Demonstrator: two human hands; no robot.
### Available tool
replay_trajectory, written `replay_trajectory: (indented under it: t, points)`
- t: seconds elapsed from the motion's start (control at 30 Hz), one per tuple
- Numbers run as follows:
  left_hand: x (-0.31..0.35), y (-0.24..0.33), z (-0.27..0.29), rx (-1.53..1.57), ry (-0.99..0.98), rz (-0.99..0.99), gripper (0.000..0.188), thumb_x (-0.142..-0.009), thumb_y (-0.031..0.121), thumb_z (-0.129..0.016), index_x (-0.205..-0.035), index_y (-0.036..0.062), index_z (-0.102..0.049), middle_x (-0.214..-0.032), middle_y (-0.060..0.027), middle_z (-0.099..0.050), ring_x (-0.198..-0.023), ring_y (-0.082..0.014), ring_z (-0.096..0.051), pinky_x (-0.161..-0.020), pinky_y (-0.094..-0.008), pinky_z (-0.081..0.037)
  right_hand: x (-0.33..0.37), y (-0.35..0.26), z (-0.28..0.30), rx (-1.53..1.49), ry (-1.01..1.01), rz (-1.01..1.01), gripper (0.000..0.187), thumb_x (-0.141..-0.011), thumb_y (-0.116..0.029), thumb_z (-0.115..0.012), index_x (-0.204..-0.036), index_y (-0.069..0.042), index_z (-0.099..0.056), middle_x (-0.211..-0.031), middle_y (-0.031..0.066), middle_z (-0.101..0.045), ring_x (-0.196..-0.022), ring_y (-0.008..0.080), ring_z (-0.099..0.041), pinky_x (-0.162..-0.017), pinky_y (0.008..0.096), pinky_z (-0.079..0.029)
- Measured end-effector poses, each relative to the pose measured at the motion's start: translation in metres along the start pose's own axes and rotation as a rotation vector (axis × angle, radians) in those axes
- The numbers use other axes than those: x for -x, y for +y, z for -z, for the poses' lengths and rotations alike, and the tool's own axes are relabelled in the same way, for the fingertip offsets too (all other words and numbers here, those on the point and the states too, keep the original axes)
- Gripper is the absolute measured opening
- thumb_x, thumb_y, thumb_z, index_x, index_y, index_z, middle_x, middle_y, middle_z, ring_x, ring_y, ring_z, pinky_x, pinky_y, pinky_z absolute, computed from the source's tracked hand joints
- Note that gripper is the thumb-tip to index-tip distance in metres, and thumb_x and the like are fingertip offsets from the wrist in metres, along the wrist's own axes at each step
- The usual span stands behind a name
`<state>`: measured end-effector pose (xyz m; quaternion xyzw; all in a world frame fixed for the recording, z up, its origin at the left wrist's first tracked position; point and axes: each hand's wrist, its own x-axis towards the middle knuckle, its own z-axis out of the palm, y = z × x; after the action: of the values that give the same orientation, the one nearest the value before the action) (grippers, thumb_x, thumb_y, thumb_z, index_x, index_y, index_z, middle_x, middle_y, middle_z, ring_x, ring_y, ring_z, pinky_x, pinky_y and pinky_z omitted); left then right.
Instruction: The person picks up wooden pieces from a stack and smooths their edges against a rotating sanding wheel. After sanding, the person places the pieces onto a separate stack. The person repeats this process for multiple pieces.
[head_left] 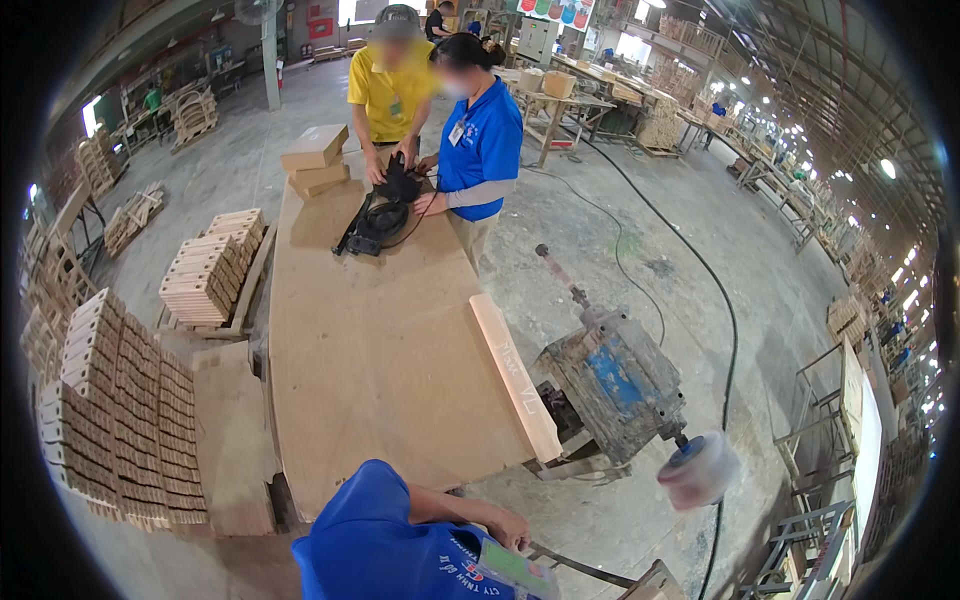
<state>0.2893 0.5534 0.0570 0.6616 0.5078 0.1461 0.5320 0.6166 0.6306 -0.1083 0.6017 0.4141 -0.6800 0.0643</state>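
Note:
My left hand [510,528] is low in the head view, its forearm reaching rightward from a blue sleeve beside the near end of a brown-topped table [390,350]. The fingers look curled in; what they hold, if anything, is hidden. A dark narrow bar [585,570] runs off to the right from beside the hand. My right hand is out of the picture. On the table's right edge lies a pale wooden board [515,380] with handwriting. At the far end, two people's hands touch a black strapped device [380,218] with a cable.
Right of the table stands a dusty motor machine [615,380] with a round, blurred drum [698,470] and a spindle [560,272]. Cables [725,300] cross the floor. Cardboard boxes [315,147] sit at the table's far left corner. Stacked wooden parts [125,410] stand on the left.

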Motion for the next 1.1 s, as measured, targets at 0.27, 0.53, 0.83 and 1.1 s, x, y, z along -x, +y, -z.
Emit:
replay_trajectory:
  t: [0.27, 0.53, 0.83, 1.1]
  points:
    - [-0.004, 0.001, 0.01, -0.016, -0.097, -0.061, 0.062, -0.083, 0.049, -0.085, -0.128, 0.008, -0.073, -0.12, -0.0156, -0.078, -0.11, -0.0352, -0.073, -0.092, -0.0474, -0.056, -0.006, 0.005, -0.007, 0.033, 0.003, -0.02, 0.068, -0.099, -0.058, -0.069, -0.153, -0.019, -0.054, -0.136, 0.0115, -0.067, -0.11, 0.0326, -0.068, -0.089, 0.0514, -0.055]
    - [-0.003, -0.007, 0.004, -0.023, -0.059, 0.023, 0.073, -0.082, 0.051, -0.086, -0.138, 0.0073, -0.067, -0.128, -0.0177, -0.075, -0.117, -0.0364, -0.071, -0.096, -0.0476, -0.055, 0.0, -0.009, -0.001, 0.131, -0.021, 0.018, 0.069, -0.101, -0.06, -0.066, -0.154, -0.017, -0.053, -0.137, 0.0138, -0.066, -0.114, 0.0358, -0.068, -0.094, 0.0529, -0.055]
    - [-0.007, -0.011, 0.008, 0.052, -0.139, 0.062, 0.073, -0.08, 0.046, -0.086, -0.139, 0.0081, -0.067, -0.13, -0.0179, -0.073, -0.119, -0.0372, -0.07, -0.099, -0.0471, -0.054, 0.007, -0.002, -0.014, 0.03, 0.053, -0.061, 0.071, -0.101, -0.06, -0.065, -0.154, -0.014, -0.052, -0.139, 0.0144, -0.065, -0.12, 0.0364, -0.066, -0.097, 0.0555, -0.054]
    - [-0.007, -0.012, 0.006, 0.076, -0.11, 0.045, 0.076, -0.079, 0.048, -0.086, -0.14, 0.0073, -0.066, -0.128, -0.0176, -0.072, -0.12, -0.0378, -0.069, -0.098, -0.0474, -0.054, 0.011, -0.006, -0.012, 0.067, 0.061, -0.044, 0.072, -0.101, -0.061, -0.064, -0.154, -0.014, -0.052, -0.143, 0.0154, -0.063, -0.123, 0.0372, -0.064, -0.099, 0.056, -0.052]
